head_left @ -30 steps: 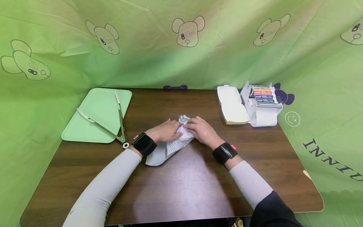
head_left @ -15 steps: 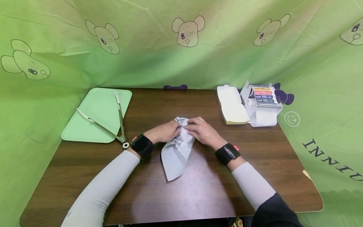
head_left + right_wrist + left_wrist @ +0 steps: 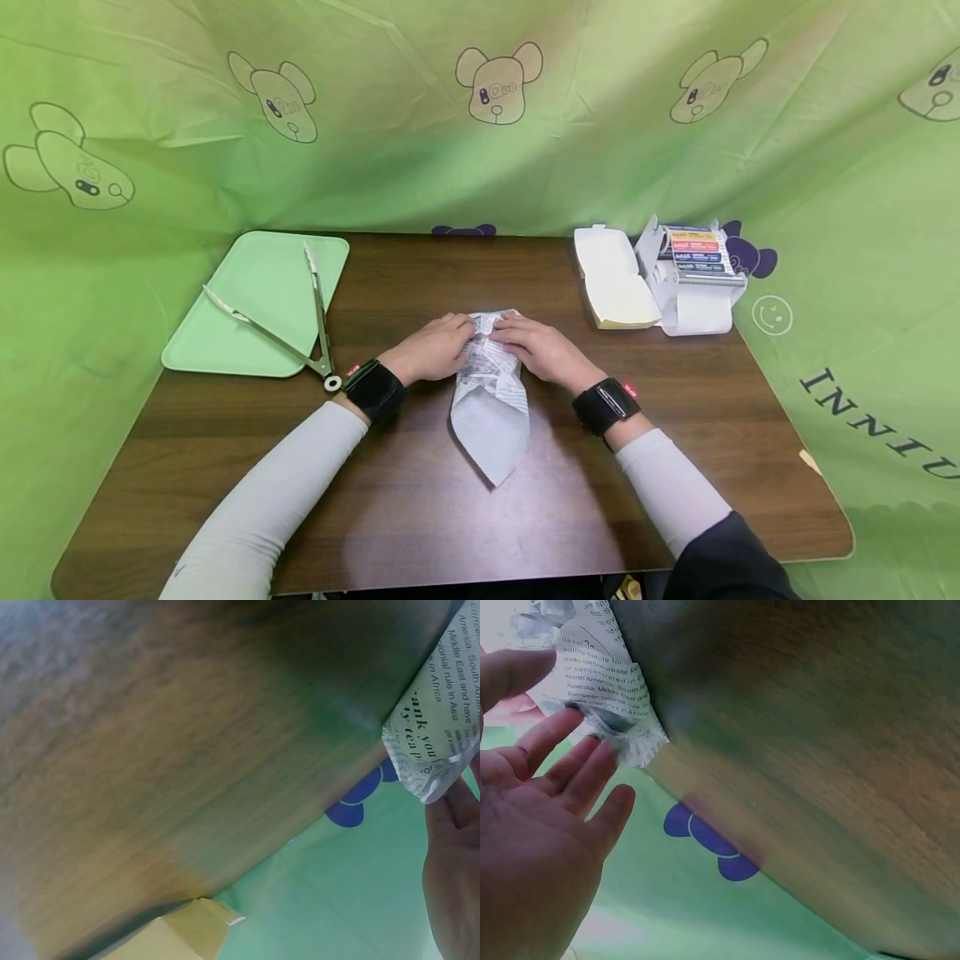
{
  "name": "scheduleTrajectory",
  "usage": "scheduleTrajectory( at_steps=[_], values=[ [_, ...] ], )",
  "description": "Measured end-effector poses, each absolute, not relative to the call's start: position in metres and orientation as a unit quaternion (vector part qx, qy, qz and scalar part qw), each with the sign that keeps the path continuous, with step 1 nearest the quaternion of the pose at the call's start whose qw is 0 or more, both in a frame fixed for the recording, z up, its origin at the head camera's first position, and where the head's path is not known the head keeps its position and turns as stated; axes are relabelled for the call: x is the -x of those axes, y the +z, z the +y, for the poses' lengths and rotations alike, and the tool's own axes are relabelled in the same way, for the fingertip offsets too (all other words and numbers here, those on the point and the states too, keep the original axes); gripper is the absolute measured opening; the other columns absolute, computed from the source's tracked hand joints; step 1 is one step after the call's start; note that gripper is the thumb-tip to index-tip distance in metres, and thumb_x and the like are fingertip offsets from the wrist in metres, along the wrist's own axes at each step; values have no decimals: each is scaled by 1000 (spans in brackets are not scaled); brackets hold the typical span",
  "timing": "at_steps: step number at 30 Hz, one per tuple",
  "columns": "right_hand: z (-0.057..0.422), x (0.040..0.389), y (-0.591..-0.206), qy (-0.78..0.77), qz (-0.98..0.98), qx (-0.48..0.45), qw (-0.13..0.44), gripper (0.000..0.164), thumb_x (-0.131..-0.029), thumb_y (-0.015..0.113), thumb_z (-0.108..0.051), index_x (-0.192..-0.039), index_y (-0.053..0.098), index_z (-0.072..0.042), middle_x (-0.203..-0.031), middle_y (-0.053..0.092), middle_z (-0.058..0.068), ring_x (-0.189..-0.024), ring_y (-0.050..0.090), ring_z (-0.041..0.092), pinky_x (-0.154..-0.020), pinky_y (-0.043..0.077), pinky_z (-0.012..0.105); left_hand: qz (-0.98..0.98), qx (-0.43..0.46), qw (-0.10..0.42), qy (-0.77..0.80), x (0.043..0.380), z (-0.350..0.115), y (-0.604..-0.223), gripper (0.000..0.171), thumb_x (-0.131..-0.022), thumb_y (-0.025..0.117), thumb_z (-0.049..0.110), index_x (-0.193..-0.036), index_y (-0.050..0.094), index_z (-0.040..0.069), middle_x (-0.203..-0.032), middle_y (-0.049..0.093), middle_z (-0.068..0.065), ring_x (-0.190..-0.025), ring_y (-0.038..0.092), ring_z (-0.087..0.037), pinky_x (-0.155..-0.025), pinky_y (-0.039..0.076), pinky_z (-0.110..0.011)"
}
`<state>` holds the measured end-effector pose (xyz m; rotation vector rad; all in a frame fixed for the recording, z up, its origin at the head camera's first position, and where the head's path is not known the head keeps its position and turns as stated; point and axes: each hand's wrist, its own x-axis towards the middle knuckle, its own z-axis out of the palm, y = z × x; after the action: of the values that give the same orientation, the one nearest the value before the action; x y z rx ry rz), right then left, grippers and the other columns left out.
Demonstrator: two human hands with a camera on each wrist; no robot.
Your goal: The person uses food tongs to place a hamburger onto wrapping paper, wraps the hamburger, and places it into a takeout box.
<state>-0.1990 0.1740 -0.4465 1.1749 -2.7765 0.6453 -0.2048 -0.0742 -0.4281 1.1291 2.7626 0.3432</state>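
Observation:
A printed paper wrapper, folded long and narrow, lies at the middle of the table with a plain pointed flap toward the near edge. Its text shows in the left wrist view on the crumpled paper. Whether anything is inside is hidden. My left hand touches the wrapper's far left side; in the left wrist view its fingers are extended and slightly spread. On the far right side, my right hand rests fairly straight fingers on the paper. The right wrist view catches only part of that hand.
At the left, tongs lie spread across a light green tray. An opened white box stands back right, beside a dispenser with a paper roll and colored labels. A green printed curtain surrounds the table.
The wrapper has turned, its plain flap swinging from the near left to point straight toward the near edge. Both hands have shifted slightly with it, staying at its far end.

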Motion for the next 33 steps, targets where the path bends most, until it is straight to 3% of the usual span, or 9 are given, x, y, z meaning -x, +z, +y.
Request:
scheduleTrajectory(
  at_steps=[10, 19, 28, 33],
  values=[
    [177, 201, -454, 237, -883, -402, 43, 30, -99, 61, -2, -128, 69, -6, -141, 60, 13, -144, 42, 33, -119, 32, 47, 913, -374, 97, 135, 204, -75, -427, 47, -95, 68, 17, -135, 52, -2, -141, 50, -18, -134, 48, -30, -114, 39, -41],
    [179, 202, -453, 250, -885, -393, 10, 31, -101, 63, -14, -131, 68, -8, -145, 58, 12, -147, 38, 31, -120, 29, 45, 911, -375, 93, 141, 203, -78, -430, 49, -94, 71, 19, -135, 51, 1, -141, 50, -17, -134, 48, -31, -114, 39, -42],
    [181, 205, -455, 257, -883, -393, 11, 31, -99, 66, -15, -130, 69, -9, -144, 58, 12, -146, 38, 31, -120, 29, 45, 912, -374, 89, 145, 203, -78, -433, 47, -93, 73, 18, -132, 51, 3, -139, 50, -15, -131, 49, -29, -112, 41, -41],
    [180, 205, -456, 256, -883, -392, 12, 31, -99, 66, -15, -129, 69, -9, -144, 59, 12, -146, 39, 31, -120, 30, 45, 911, -372, 96, 149, 203, -78, -435, 53, -95, 71, 19, -140, 47, 4, -144, 48, -16, -135, 47, -30, -114, 39, -42]
  ],
)
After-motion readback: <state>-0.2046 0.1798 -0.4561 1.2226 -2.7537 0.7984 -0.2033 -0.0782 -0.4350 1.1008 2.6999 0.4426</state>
